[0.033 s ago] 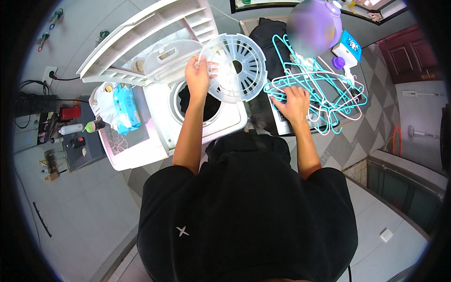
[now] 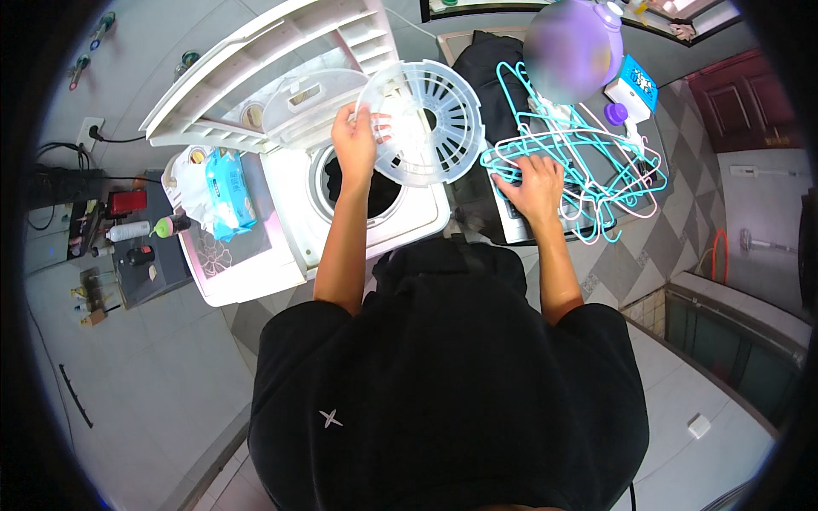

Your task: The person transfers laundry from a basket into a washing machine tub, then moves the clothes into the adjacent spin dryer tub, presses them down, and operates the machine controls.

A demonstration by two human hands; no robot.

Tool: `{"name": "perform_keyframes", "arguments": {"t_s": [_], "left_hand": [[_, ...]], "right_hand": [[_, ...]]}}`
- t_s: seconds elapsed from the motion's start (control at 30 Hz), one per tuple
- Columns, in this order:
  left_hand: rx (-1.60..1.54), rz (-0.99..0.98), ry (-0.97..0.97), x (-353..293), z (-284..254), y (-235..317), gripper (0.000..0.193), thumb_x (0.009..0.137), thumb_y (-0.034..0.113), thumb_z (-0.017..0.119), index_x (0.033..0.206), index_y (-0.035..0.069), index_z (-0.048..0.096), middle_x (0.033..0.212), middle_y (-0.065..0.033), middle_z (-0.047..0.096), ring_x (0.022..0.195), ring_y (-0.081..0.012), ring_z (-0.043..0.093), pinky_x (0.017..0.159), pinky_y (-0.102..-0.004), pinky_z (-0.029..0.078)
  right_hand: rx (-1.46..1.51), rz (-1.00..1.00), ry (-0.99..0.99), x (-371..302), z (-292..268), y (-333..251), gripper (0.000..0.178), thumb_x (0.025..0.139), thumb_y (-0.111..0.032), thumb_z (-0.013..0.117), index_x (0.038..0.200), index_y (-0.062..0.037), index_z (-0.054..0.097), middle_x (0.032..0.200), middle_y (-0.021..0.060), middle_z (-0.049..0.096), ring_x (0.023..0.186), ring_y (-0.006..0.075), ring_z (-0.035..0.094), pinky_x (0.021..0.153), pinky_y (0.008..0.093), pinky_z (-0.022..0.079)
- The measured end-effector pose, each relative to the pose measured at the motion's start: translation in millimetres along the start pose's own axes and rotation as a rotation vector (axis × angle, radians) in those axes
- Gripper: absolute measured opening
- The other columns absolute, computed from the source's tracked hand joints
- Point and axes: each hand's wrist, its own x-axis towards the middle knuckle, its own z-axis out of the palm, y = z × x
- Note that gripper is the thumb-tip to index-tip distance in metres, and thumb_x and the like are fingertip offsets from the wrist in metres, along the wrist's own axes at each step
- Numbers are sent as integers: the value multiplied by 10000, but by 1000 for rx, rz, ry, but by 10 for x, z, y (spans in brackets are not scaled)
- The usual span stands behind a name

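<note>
My left hand [image 2: 356,140] grips the left edge of a translucent round spin-tub lid [image 2: 460,128] with slots and a centre hole. Its fingers show through the plastic. The lid is held tilted above the open tub of a white washing machine [image 2: 417,217], where dark cloth [image 2: 385,194] lies inside. Beside the machine, my right hand [image 2: 537,186] is on a tangled heap of turquoise and white clothes hangers [image 2: 596,162]. Its fingers bend over the near left end of the heap, with the thumb apart; the fingertips are partly hidden.
The machine's hinged cover [image 2: 256,64] stands raised behind the tub. A blue pack of wipes [image 2: 228,196] lies on its left side. Past the hangers are a large purple jug [image 2: 588,47], a purple cap [image 2: 615,113], a blue and white box [image 2: 632,85] and black cloth [image 2: 486,64].
</note>
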Motion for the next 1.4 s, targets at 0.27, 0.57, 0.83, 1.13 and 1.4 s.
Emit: {"name": "perform_keyframes", "arguments": {"t_s": [0.27,0.57,0.83,1.13,1.4], "left_hand": [[124,-305,181,-430,-948,-50,186,1016,190,535,1075,15,554,872,-168,726,673,-189,666,593,-318,556],[107,-418,287,-716,-1645,-516,317,1031,172,525,1276,-29,514,914,-165,724,719,-199,681,634,-321,551],[69,-402,244,-564,-1833,-682,352,1013,131,532,1298,-75,534,1027,-181,674,791,-247,727,690,-339,628],[78,-170,320,-646,-1806,-765,401,993,60,515,1373,-66,493,1032,-167,647,786,-219,732,669,-310,622],[956,261,195,-578,-2192,-553,345,931,76,615,1259,-33,609,1173,-220,643,1138,-325,634,958,-439,510]], "right_hand": [[9,62,102,119,-219,-106,504,751,-470,813,1040,-86,662,992,88,630,950,314,578,840,440,421],[677,-304,-430,409,343,-1646,512,812,-343,791,1211,-55,652,1252,148,637,1155,341,588,1030,443,433],[436,-385,-525,442,1301,-2314,899,655,-700,777,1296,-90,618,1199,147,598,1199,333,538,1097,483,303],[238,-227,-737,415,1209,-2605,725,708,-670,746,1021,-18,697,1009,131,677,909,327,671,809,457,476],[313,-63,-939,424,1242,-2745,643,798,-693,680,678,-62,665,719,150,694,700,347,683,648,472,514]]}}
